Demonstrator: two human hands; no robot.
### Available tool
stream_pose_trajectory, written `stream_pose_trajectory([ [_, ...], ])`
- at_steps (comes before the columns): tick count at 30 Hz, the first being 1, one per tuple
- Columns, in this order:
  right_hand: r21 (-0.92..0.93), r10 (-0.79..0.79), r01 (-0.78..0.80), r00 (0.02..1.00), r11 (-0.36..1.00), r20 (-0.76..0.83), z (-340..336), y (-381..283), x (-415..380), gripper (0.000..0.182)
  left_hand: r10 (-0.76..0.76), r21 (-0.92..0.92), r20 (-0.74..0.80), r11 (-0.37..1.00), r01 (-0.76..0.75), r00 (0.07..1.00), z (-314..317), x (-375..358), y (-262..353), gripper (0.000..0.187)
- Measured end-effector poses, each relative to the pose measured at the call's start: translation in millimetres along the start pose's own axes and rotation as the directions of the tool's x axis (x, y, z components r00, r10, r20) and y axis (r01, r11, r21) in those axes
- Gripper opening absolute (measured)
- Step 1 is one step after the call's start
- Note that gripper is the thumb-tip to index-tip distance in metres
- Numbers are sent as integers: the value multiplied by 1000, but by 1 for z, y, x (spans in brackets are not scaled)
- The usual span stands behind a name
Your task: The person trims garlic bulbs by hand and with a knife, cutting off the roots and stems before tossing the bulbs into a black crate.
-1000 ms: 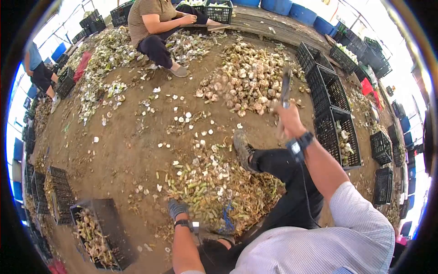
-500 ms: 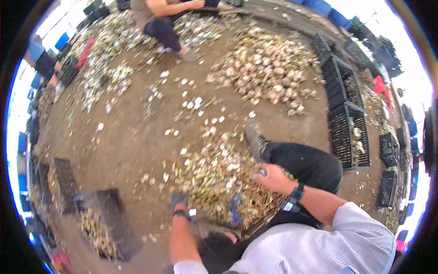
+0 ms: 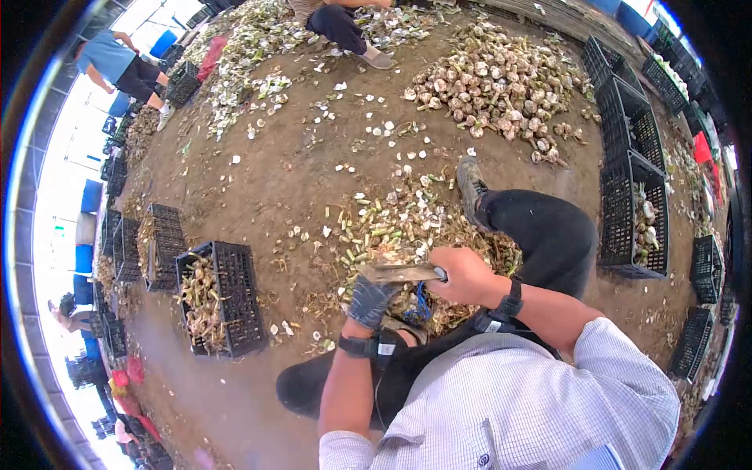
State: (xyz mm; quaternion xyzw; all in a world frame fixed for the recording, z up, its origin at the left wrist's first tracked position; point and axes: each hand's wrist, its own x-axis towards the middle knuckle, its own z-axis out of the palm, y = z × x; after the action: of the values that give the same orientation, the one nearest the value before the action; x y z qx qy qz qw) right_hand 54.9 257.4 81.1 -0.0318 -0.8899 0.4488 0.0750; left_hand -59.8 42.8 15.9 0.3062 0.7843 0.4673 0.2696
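My left hand (image 3: 370, 301), in a dark grey glove, is at the left end of a flat brownish wooden-looking strip (image 3: 403, 273). Its fingers look curled, but what they hold is hidden. At the strip's right end, my bare right hand (image 3: 462, 276) is closed around a small tool with a rounded dark metal end (image 3: 441, 274); the rest of the tool is covered by my fingers. Beneath both hands and between my legs spreads a heap of cut garlic stalks and dry skins (image 3: 384, 227). A blue cord (image 3: 421, 301) lies in it.
Garlic bulbs (image 3: 501, 86) are piled ahead. Black crates stand along the right (image 3: 634, 211), and a crate of garlic stalks (image 3: 243, 301) is at my left. One person (image 3: 341, 27) sits at the far side; another person (image 3: 125, 66) is bent over at upper left.
My left hand has come up and right from low beside the heap to the strip, near my right hand. My right hand has risen slightly. The view has shifted and tilted.
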Motion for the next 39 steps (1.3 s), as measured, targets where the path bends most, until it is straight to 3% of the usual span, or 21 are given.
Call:
stream_pose_trajectory([
  [1, -25, -48, 48, 999, 999, 3, 2, -1, -7, 27, -49, -63, -30, 997, 47, 998, 8, -9, 6, 34],
  [3, -99, -48, 55, 996, 994, 69, -4, -9, -17, 28, 74, 1, -84, 997, -74, 994, 19, -23, 20, 34],
  [6, -154, -50, 66, 994, 986, 102, -15, -16, -32, 29, 206, 240, -97, 954, -178, 974, 29, -31, 22, 35],
  [9, -171, -46, 59, 996, 984, 79, -19, -18, -45, 30, 96, 119, -93, 989, -85, 991, 36, -37, 30, 34],
  [11, -180, -46, 57, 997, 982, 64, -21, -18, -51, 30, -55, -97, -67, 994, 49, 996, 35, -42, 55, 35],
  [14, -177, -80, 86, 996, 980, 41, -20, -14, -58, 30, 85, 143, -13, 986, -82, 996, 33, -45, 65, 35],
  [16, -160, -118, 116, 993, 980, -3, -17, -10, -62, 28, 89, 83, -14, 993, -88, 996, 33, -48, 71, 35],
  [19, -165, 197, -184, 978, 969, 68, -18, 12, -55, 26, -21, -170, 58, 985, 31, 998, 25, -58, 121, 35],
  [20, -371, 266, -191, 950, 909, 164, -13, 51, -52, 32, -70, -272, 107, 957, 97, 992, 21, -60, 136, 35],
  [22, -367, 217, -175, 973, 914, 78, -14, 72, -68, 34, -37, -264, 50, 963, 49, 998, 17, -53, 120, 37],
  [24, -171, 312, -307, 950, 936, 3, -22, 70, -60, 37, -16, -279, -52, 960, 1, 999, 23, -49, 98, 39],
  [25, -52, 379, -381, 924, 923, -44, -26, 62, -58, 38, -113, -448, -9, 889, 97, 994, 26, -51, 95, 36],
  [27, 246, 396, -395, 917, 885, 51, -27, 48, -54, 41, -126, -453, 22, 883, 122, 992, 38, -48, 85, 38],
  [29, 516, 404, -449, 892, 730, 205, -24, 25, -51, 45, -140, -535, -13, 838, 111, 990, 55, -49, 90, 49],
  [30, 398, 407, -496, 866, 772, 290, -38, 2, -49, 46, -87, -488, 2, 869, 77, 996, 61, -47, 93, 51],
  [32, 453, 389, -544, 833, 706, 393, -37, -21, -46, 45, 14, -395, 42, 919, 4, 999, 71, -43, 95, 56],
  [33, 544, 360, -503, 863, 672, 354, -30, -22, -44, 44, 1, -539, 14, 842, 7, 1000, 76, -44, 93, 55],
  [35, 558, 376, -471, 882, 684, 284, -28, -23, -45, 39, 68, -185, -31, 980, -73, 997, 72, -46, 77, 50],
  [36, 565, 385, -455, 889, 688, 247, -29, -24, -44, 38, 41, -187, -19, 981, -43, 999, 71, -48, 55, 47],
  [37, 448, 311, -345, 938, 825, 150, -25, -17, -44, 37, 13, -188, -7, 982, -14, 1000, 71, -50, 33, 45],
  [39, 145, 110, -109, 994, 983, 0, -13, 2, -44, 36, -81, -421, 95, 900, 114, 992, 71, -53, -4, 41],
])
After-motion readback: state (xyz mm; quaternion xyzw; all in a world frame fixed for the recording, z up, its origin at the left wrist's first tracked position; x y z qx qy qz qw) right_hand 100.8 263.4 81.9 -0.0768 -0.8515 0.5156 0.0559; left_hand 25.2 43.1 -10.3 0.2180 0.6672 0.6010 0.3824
